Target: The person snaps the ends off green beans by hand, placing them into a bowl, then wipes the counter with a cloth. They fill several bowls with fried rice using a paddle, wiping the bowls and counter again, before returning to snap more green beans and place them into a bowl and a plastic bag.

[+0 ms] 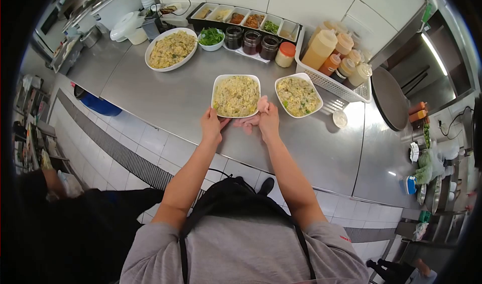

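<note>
Head view shows the left hand [214, 127] gripping the near-left corner and the right hand [269, 119] pinching a pink cloth [247, 124] against the near-right corner of a square fried-rice bowl [236, 117], between and just beyond them over the worktop [175, 100].

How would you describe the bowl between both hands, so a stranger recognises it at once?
On the steel counter, start at the bottle basket and move left. Pass one squarish rice bowl to reach the second bowl; only this one has the left hand and right hand at its near corners.
</note>
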A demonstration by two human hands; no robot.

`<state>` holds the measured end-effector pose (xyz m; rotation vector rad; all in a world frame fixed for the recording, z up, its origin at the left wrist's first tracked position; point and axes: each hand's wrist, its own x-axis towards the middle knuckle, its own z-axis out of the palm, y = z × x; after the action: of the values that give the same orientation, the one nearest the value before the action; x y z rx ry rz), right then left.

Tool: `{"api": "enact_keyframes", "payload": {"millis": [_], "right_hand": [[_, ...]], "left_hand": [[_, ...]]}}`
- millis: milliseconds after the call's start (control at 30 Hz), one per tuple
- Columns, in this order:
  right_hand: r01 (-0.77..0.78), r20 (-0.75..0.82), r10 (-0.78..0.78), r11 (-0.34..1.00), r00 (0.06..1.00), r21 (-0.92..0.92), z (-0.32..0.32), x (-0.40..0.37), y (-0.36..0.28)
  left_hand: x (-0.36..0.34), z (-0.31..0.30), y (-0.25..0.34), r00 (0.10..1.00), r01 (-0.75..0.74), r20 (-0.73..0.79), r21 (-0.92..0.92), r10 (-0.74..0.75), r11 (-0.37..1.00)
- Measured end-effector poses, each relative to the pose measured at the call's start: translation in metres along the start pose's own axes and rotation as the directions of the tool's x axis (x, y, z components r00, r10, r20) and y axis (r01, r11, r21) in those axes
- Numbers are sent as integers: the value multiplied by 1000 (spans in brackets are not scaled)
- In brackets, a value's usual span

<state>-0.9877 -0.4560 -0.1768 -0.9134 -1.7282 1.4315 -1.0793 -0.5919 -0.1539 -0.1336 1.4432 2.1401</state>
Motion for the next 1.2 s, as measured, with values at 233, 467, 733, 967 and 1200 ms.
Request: {"api": "enact_keyframes", "payload": {"millis": [233,467,733,967,1200], "right_hand": [[-142,-176,181,966,968,216,12,-63,11],[-234,-45,304,811,952,536,-8,-60,-32],[-206,12,245,786,969,583,-3,-2,-26],[-228,40,258,761,965,608,59,-43,-18],[-423,574,229,877,786,229,13,-65,-57]], "left_hand": [[-46,15,-48,996,-20,91,4,20,1000],[10,-1,-2,941,-308,-5,402,338,862],[58,0,41,972,-27,208,550,-105,835],[21,20,3,985,-38,170,381,-29,924],[-36,-1,38,953,175,204,235,-224,956]]}}
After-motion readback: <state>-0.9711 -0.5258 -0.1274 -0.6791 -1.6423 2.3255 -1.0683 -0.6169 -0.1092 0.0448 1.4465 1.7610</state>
